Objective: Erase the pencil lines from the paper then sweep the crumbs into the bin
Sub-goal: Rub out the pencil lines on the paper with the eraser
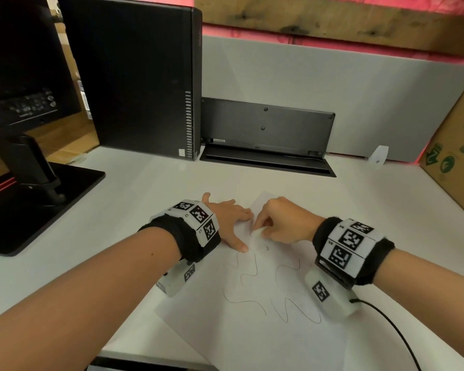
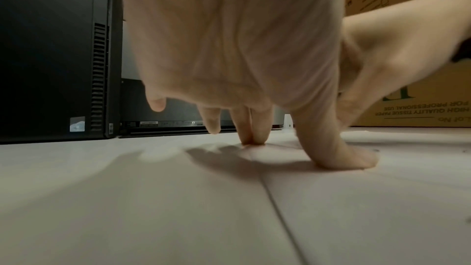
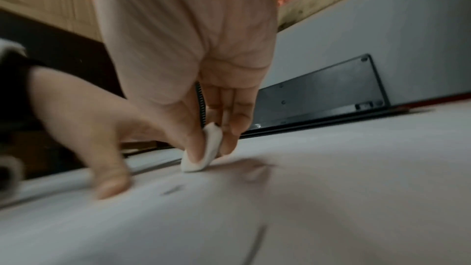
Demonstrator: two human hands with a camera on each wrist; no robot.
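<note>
Right hand point(image 1: 287, 220): pinching white eraser point(image 3: 203, 148) onto paper point(image 1: 252, 317). Left hand point(image 1: 231, 220), at 9 o'clock: flat, fingers spread, pressing paper.

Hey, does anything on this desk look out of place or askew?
The keyboard is propped on edge against the grey partition, underside facing out. The paper lies skewed on the desk.

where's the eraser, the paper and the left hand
eraser point(image 3: 202, 151), right wrist view, on its white rounded side.
paper point(image 1: 252, 338), head view, on a bare part below the pencil lines.
left hand point(image 1: 229, 219), head view, on its back.
</note>
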